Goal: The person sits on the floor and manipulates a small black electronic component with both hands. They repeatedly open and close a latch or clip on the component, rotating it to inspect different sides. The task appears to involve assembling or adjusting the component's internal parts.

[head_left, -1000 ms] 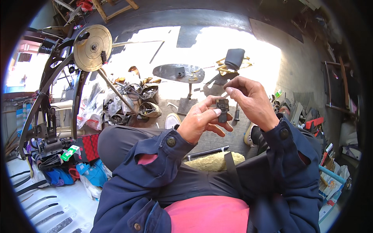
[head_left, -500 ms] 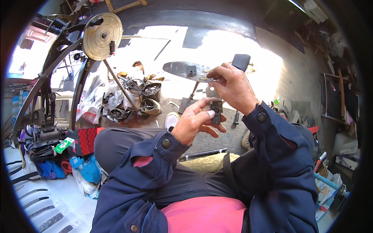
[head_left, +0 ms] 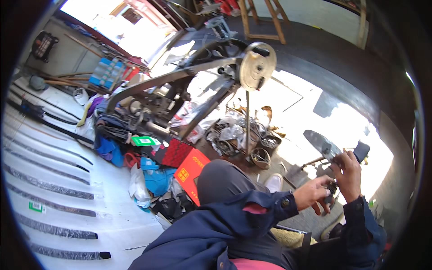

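Observation:
Between the thumb and fingers of my left hand (head_left: pixel 311 194) is a small black block (head_left: pixel 332 188), partly covered by the fingers. My right hand (head_left: pixel 349 174) is just above and to the right of it, fingertips pinched together; motion blur hides whatever they hold. Its fingers are beside the near end of a flat, oval metal plate (head_left: pixel 320 143) on a stand. A dark rectangular pad (head_left: pixel 361 151) juts out behind the right hand.
A hand-cranked machine with a pale round wheel (head_left: pixel 258 66) stands left of the plate. Bags of scraps (head_left: pixel 234 135) lie under it. A red box (head_left: pixel 191 174) leans by my knee. Plastic-wrapped black strips (head_left: pixel 54 193) lie on a white sheet at left. A wooden stool (head_left: pixel 263 20) stands far back.
The view has swung left, so both hands and the plate now appear farther right. The left hand still holds the black block, and the right hand remains close to the plate.

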A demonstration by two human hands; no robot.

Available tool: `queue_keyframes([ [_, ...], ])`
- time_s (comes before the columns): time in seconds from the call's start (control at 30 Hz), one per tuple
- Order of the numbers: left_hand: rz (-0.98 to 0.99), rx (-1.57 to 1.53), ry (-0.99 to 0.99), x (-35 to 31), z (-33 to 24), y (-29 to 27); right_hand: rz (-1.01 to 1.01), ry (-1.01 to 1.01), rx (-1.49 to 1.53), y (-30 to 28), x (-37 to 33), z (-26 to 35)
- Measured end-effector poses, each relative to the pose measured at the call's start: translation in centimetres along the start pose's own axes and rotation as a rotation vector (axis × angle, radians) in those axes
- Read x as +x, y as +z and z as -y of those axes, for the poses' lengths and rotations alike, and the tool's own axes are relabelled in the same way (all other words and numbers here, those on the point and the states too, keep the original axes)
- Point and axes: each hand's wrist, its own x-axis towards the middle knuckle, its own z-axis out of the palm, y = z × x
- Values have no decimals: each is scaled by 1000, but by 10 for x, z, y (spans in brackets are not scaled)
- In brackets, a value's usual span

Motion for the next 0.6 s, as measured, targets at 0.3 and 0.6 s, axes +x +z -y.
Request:
queue_keyframes([
  [0.3, -4, 35, -28, 2, -1, 1, 2, 44, -19, 0, 0, 6],
  [0.6, -24, 82, -89, -7, -18, 7, 30, 118, 108, -24, -16, 4],
])
